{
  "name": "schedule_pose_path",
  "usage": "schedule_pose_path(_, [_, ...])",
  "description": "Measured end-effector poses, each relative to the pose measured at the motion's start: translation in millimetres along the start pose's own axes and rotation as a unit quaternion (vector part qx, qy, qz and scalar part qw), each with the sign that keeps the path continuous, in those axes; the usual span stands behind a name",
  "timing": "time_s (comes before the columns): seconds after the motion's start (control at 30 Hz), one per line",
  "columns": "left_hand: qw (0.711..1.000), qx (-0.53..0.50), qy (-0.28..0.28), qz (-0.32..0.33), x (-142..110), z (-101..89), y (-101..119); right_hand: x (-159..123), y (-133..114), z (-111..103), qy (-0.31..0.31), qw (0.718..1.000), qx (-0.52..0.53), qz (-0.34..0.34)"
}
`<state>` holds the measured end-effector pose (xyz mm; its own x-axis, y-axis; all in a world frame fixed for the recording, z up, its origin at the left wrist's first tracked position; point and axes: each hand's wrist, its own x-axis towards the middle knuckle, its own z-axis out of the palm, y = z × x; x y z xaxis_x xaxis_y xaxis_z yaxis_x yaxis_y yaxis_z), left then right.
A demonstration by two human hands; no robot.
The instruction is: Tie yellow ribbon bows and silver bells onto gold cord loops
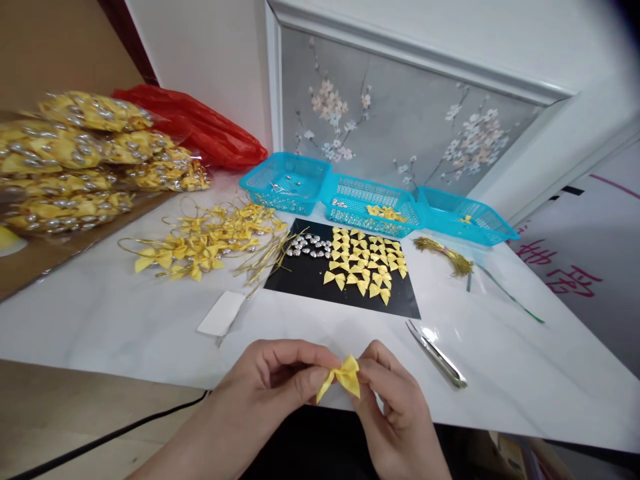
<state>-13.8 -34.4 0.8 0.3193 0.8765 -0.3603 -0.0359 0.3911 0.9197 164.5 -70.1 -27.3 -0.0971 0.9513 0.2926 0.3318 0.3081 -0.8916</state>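
A yellow ribbon bow (346,377) is pinched between my two hands at the table's front edge. My left hand (285,383) grips its left side with thumb and forefinger. On the other side, my right hand (393,407) has its thumb and fingers closed on the bow's right part. Beyond them lies a black mat (300,288) with rows of yellow bows (359,260) and a group of silvery heart-shaped beads (310,247). Metal tweezers (436,355) rest on the table to the right of my hands.
Three blue baskets (373,193) line the back of the table (150,327). Bows with gold ties (210,237) are heaped at left, near a white card (223,313). Bagged bows (65,147) and a red bag (200,127) stand far left. A gold tie bundle (444,255) lies right.
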Motion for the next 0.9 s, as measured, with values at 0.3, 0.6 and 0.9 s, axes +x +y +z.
schedule_pose_path(0.3, [1.000, 0.000, 0.006, 0.008, -2, -0.9, -2, 2, -2, 3, 0.038, 0.999, -0.007, -0.017])
schedule_pose_path(0.6, [0.992, 0.098, -0.053, 0.064, 2, 3.8, 14, 0, 5, 10, 0.078, 0.997, 0.027, 0.010])
schedule_pose_path(0.9, [0.981, 0.153, 0.004, 0.115, 3, 7.9, 18, 3, -5, 1, 0.166, 0.936, -0.252, -0.181])
